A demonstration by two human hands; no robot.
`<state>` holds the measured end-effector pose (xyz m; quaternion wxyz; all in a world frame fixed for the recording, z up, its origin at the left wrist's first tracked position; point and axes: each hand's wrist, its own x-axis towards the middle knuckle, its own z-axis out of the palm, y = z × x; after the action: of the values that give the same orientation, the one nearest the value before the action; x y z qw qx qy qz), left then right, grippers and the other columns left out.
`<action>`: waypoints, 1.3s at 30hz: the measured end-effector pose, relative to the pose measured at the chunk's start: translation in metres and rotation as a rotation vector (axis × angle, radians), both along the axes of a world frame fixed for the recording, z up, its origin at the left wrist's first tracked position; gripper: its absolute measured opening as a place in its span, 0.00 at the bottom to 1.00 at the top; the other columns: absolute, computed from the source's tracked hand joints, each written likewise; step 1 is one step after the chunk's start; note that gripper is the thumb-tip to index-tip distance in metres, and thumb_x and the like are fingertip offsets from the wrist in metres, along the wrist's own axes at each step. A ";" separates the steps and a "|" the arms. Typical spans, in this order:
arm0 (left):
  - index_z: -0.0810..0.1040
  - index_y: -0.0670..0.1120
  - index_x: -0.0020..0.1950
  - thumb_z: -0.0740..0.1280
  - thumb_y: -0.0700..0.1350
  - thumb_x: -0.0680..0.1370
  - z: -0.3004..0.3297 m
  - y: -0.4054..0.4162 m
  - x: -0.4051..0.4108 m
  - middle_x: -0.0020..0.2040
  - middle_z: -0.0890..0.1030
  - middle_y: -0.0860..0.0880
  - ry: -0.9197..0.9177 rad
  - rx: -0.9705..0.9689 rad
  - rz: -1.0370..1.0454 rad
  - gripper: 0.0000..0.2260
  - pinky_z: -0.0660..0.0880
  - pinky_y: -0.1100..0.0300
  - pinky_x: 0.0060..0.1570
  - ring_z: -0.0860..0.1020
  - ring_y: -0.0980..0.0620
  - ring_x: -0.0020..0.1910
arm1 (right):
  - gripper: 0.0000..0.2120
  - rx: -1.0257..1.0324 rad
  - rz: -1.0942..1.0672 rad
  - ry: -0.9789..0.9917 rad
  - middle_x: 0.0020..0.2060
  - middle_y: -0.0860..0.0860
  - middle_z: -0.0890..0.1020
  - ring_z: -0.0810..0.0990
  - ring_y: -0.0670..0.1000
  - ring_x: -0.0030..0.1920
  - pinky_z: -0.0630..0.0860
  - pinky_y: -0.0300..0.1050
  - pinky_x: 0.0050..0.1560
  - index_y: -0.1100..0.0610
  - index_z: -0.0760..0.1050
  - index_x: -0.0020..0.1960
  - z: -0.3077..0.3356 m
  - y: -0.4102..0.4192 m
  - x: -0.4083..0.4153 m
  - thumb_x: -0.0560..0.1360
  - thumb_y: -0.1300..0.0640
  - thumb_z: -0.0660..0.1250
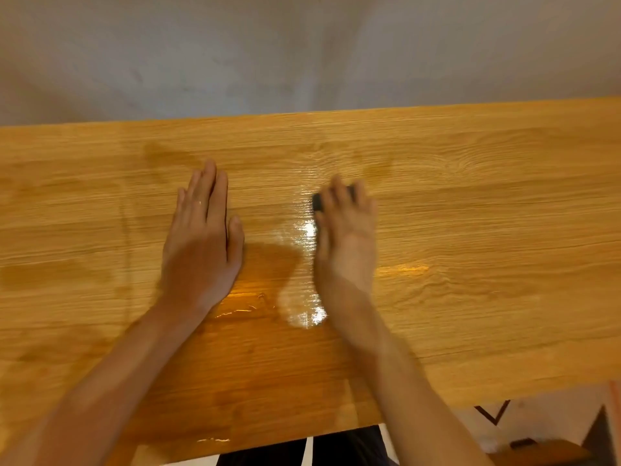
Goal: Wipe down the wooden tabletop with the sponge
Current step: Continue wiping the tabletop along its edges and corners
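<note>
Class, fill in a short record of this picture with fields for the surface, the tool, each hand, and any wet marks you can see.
surface: wooden tabletop, against a grey wall
tool: dark sponge, mostly covered by fingers
right hand: presses the sponge on the wood, blurred
left hand: flat on the wood, fingers straight
wet marks: shiny wet patch between the hands

Legible text, labels, brands, numbers, signs: none can be read in the head view.
</note>
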<state>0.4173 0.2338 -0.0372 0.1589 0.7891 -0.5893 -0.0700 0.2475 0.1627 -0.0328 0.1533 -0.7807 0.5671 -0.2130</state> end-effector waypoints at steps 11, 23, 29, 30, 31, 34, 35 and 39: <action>0.56 0.38 0.82 0.50 0.49 0.85 0.002 -0.002 0.001 0.83 0.53 0.43 0.067 0.084 -0.008 0.27 0.47 0.50 0.81 0.51 0.45 0.82 | 0.15 0.102 -0.305 -0.218 0.68 0.54 0.75 0.65 0.51 0.74 0.60 0.46 0.75 0.62 0.75 0.65 0.024 -0.062 -0.099 0.79 0.61 0.64; 0.58 0.39 0.81 0.50 0.50 0.84 0.001 -0.003 0.002 0.83 0.55 0.44 0.045 0.078 0.009 0.27 0.47 0.52 0.81 0.53 0.47 0.82 | 0.14 0.064 0.241 -0.135 0.68 0.56 0.75 0.65 0.56 0.73 0.60 0.49 0.75 0.61 0.76 0.65 0.011 -0.041 0.001 0.80 0.61 0.64; 0.59 0.39 0.81 0.52 0.48 0.84 0.002 -0.005 0.003 0.82 0.56 0.43 0.075 0.069 0.024 0.26 0.50 0.49 0.80 0.53 0.45 0.82 | 0.16 0.101 -0.295 -0.170 0.70 0.55 0.71 0.61 0.54 0.75 0.60 0.56 0.75 0.62 0.73 0.68 0.020 -0.079 -0.080 0.82 0.60 0.60; 0.59 0.39 0.81 0.52 0.48 0.84 0.003 -0.006 0.003 0.82 0.57 0.43 0.078 0.065 0.027 0.26 0.50 0.49 0.80 0.54 0.45 0.82 | 0.16 0.087 -0.297 -0.172 0.71 0.55 0.71 0.60 0.54 0.76 0.58 0.56 0.75 0.63 0.72 0.69 0.016 -0.076 -0.065 0.82 0.60 0.59; 0.60 0.39 0.81 0.52 0.48 0.84 0.003 -0.006 0.003 0.82 0.57 0.43 0.080 0.064 0.029 0.26 0.50 0.49 0.80 0.54 0.45 0.82 | 0.16 0.069 -0.252 -0.168 0.71 0.55 0.70 0.59 0.54 0.76 0.57 0.55 0.76 0.62 0.71 0.69 0.014 -0.069 -0.045 0.82 0.60 0.59; 0.59 0.39 0.81 0.51 0.49 0.84 0.002 -0.006 0.003 0.82 0.57 0.43 0.056 0.075 0.026 0.26 0.50 0.52 0.80 0.54 0.45 0.82 | 0.16 -0.004 0.026 -0.147 0.69 0.57 0.73 0.63 0.58 0.74 0.52 0.51 0.77 0.64 0.73 0.67 0.000 -0.046 0.031 0.80 0.63 0.62; 0.59 0.39 0.81 0.51 0.49 0.84 0.001 -0.005 0.004 0.82 0.57 0.43 0.044 0.075 0.024 0.26 0.48 0.53 0.80 0.54 0.45 0.82 | 0.16 -0.022 0.133 -0.125 0.68 0.58 0.74 0.65 0.59 0.73 0.52 0.50 0.76 0.64 0.74 0.66 -0.004 -0.040 0.051 0.79 0.63 0.64; 0.59 0.40 0.81 0.52 0.49 0.84 0.002 -0.003 0.003 0.83 0.56 0.44 0.074 0.040 0.009 0.26 0.48 0.54 0.81 0.54 0.46 0.82 | 0.16 -0.031 0.458 -0.038 0.67 0.57 0.75 0.67 0.58 0.72 0.56 0.50 0.76 0.61 0.75 0.65 -0.006 -0.059 0.040 0.80 0.59 0.60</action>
<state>0.4204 0.2306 -0.0354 0.1649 0.7916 -0.5780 -0.1101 0.2871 0.1041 -0.0392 0.1962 -0.8873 0.3686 -0.1958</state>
